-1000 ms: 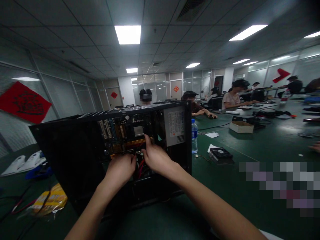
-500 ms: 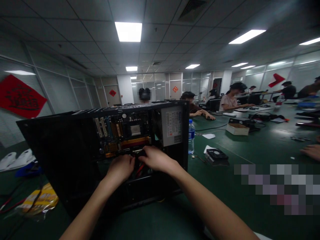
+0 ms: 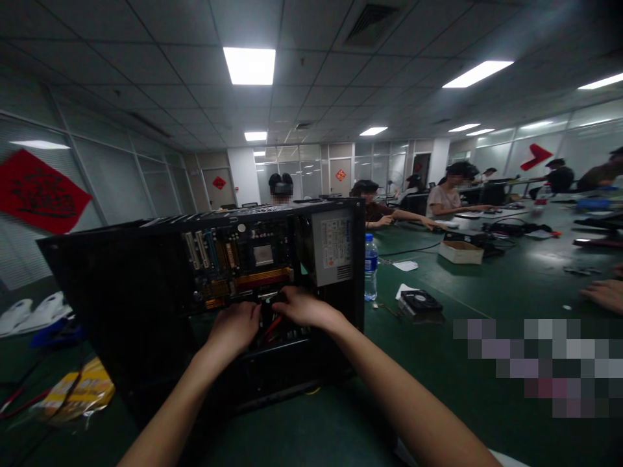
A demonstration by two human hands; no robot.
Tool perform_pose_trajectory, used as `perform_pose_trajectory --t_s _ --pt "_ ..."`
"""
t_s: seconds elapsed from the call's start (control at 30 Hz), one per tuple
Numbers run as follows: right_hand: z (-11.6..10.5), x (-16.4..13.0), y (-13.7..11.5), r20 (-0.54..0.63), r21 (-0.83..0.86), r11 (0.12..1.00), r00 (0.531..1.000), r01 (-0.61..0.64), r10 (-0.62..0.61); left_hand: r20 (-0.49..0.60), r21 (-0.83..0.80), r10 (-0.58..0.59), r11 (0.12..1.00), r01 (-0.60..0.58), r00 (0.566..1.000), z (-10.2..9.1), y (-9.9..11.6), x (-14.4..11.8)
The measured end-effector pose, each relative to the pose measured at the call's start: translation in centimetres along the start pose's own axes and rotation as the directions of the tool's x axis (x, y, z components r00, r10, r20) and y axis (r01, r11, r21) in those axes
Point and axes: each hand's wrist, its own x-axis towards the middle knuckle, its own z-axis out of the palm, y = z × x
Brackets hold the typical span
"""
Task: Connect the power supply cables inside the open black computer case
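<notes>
Black case point(image 3: 292, 367), red cables point(image 3: 272, 329)

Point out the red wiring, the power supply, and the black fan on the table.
Red wiring point(image 3: 273, 325): head view, on the stretch showing between the hands.
Power supply point(image 3: 333, 251): head view, on its labelled side.
Black fan point(image 3: 420, 303): head view, on the middle of its body.

bag point(image 3: 78, 392) — left of computer case point(image 3: 287, 371) | bottle point(image 3: 370, 271) — right | box point(image 3: 461, 253) beyond fan point(image 3: 419, 305)
</notes>
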Motion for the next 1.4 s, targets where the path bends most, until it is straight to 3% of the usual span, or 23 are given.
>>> perform_pose_trajectory --t_s 0.27,0.37,0.47,0.57,0.63,0.7,0.97,1.4 --pt "2.3 1.4 1.3 -0.037 0.119 0.993 0.999 -0.022 0.027 0.007 0.041 -0.006 0.999 0.006 1.000 0.1 0.1 0.1" --pt "2.8 1.7 1.2 -0.058 0.268 0.963 0.998 -0.021 0.038 0.014 0.028 -0.015 1.000 0.015 1.000 0.0 0.3 0.0" --pt "2.6 2.0 1.0 0.110 0.539 0.828 0.987 -0.156 0.114 0.028 0.015 -0.025 1.000 0.025 0.999 -0.2 0.6 -0.2" --pt "2.1 2.3 0.8 0.337 0.698 0.610 0.924 -0.375 0.183 0.033 0.012 -0.025 1.000 0.025 0.999 -0.2 0.7 -0.3" --pt "2.0 2.7 0.7 0.393 0.745 0.493 0.893 -0.450 0.221 0.038 0.009 -0.022 1.000 0.022 0.999 -0.1 0.7 -0.2" --pt "2.3 3.2 0.5 0.396 0.767 0.431 0.880 -0.474 0.262 0.037 0.007 -0.019 1.000 0.019 0.999 -0.1 0.7 -0.2" --pt "3.2 4.2 0.1 0.377 0.793 0.389 0.880 -0.468 0.290 0.033 0.012 -0.035 0.999 0.034 0.999 -0.3 0.7 -0.3" --pt "3.4 3.8 0.1 0.378 0.791 0.409 0.889 -0.455 0.259 0.028 -0.022 -0.025 0.999 0.026 0.999 -0.7 0.7 -0.7"
